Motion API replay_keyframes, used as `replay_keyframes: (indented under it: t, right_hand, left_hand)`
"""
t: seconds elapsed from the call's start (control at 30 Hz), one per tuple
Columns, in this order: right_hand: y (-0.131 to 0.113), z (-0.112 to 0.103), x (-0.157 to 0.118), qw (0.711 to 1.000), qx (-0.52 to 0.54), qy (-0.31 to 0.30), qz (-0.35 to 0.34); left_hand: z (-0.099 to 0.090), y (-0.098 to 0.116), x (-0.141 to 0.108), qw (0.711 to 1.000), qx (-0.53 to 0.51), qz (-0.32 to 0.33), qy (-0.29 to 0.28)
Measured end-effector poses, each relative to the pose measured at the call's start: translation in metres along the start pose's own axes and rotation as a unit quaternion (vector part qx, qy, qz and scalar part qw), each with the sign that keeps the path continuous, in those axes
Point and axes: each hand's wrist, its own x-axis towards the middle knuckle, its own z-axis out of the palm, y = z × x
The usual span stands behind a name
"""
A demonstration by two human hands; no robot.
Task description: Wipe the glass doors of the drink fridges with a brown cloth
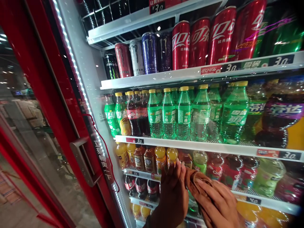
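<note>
Your right hand point(218, 199) has its fingers bent over a bunched brown cloth point(193, 177), gripping it against the palm side. The cloth is in front of the juice shelf point(140, 174), lower than the front edge of the Sprite shelf point(190, 145) and well in from its left corner. Your left hand point(173, 193) is just left of the cloth, its fingers straight, tips up, close together rather than splayed; you seem to pinch nothing with it. I cannot tell whether its tips touch the cloth.

Streaks like reflections point(247, 46) near the right end of the Coca-Cola cans point(181, 44) suggest a glass pane before the shelves. If your left palm is leaning on that pane, skin could smear it, and a hard push could shift the door. The cloth's loose tail trails under your right hand, so a slack grip could let it slip down. With your hands this close, a sideways sweep could knock your knuckles together. Toward the left edge, the door handle point(79, 155) and dangling red cord point(93, 123) could snag cloth or fingers.
</note>
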Motion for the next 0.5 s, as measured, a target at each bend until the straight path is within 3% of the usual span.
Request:
replay_keyframes:
  t: [0.1, 0.2, 0.33, 0.43, 0.5]
  right_hand:
    - [0.011, -0.019, -0.003, 0.997, 0.000, 0.014, 0.080]
    - [0.015, -0.031, 0.020, 0.982, -0.018, 0.056, 0.178]
    - [0.010, -0.018, 0.027, 0.993, -0.011, 0.053, 0.104]
    - [0.020, -0.012, -0.008, 1.000, -0.011, 0.006, 0.018]
    - [0.036, -0.020, -0.030, 1.000, -0.010, -0.008, -0.014]
  left_hand:
    - [-0.001, 0.006, 0.008, 0.997, 0.058, 0.039, 0.023]
    - [0.006, 0.018, 0.014, 0.996, 0.076, 0.015, 0.049]
    - [0.016, 0.032, 0.014, 0.996, 0.074, 0.025, 0.043]
    - [0.018, 0.033, 0.013, 0.995, 0.084, 0.041, 0.041]
    - [0.017, 0.033, 0.013, 0.994, 0.089, 0.049, 0.050]
